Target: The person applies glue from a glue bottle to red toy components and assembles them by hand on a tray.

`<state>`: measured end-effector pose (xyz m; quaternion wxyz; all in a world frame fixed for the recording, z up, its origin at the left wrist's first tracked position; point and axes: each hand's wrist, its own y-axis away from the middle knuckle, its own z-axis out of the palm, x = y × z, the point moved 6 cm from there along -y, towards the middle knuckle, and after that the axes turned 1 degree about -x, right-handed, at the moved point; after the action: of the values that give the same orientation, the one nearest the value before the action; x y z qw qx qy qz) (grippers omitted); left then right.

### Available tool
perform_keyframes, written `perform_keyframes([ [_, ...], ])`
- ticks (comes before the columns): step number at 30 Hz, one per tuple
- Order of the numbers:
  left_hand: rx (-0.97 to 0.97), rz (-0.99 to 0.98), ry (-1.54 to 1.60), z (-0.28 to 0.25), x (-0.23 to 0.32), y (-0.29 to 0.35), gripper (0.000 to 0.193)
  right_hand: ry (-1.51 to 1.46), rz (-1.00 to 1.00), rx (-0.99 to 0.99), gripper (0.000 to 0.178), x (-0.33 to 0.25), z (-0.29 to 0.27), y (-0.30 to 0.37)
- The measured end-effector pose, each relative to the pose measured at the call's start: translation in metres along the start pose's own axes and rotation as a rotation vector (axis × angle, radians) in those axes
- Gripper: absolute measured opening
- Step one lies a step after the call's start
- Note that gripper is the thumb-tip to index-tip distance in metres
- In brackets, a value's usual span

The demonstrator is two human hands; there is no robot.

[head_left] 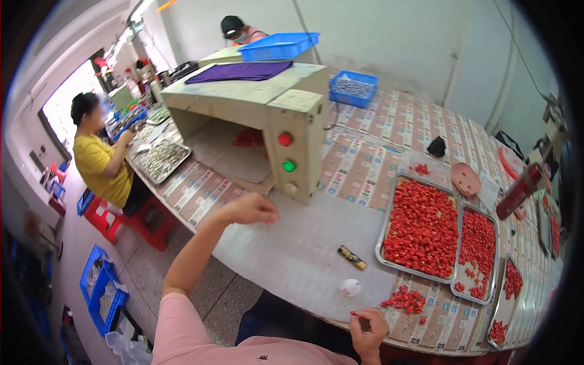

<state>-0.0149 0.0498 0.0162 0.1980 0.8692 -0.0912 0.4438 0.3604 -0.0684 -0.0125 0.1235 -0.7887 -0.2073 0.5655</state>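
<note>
My left hand (248, 208) is over the pale sheet in front of the cream machine (295, 149), its fingers curled together; whatever they may hold is too small to make out. At the table's near edge, my right hand (368, 333) pinches a small red piece (354, 313) between thumb and fingertips. Beside that hand lies a loose pile of small red pieces (404, 300). A round white lid-like object (350, 287) and a dark, gold-ended cylinder (352, 257) rest on the sheet. Inside the machine's opening some red material (248, 138) is visible.
Metal trays of red pieces (420, 228) (477, 246) stand at the right, near a dark red bottle (520, 191) and a pink dish (466, 179). Blue bins (353, 89) are farther back. At the left a person in yellow (100, 158) works by a metal tray (162, 161).
</note>
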Motion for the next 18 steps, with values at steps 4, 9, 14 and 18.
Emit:
perform_keyframes([
  [4,0.643,-0.079,-0.127,-0.076,-0.061,0.024,0.016,0.024,0.040,0.005,0.013,0.005,0.004,0.000],
  [9,1.018,0.010,-0.186,-0.122,-0.097,0.002,0.019,0.029,0.055,0.072,0.012,0.009,0.007,0.004],
  [14,1.100,0.041,-0.517,-0.152,-0.113,-0.047,0.029,0.047,0.078,0.134,0.012,0.009,0.005,0.005],
  [18,1.134,0.077,-0.807,-0.171,-0.155,-0.111,0.033,0.050,0.092,0.155,0.011,0.007,0.005,0.004],
])
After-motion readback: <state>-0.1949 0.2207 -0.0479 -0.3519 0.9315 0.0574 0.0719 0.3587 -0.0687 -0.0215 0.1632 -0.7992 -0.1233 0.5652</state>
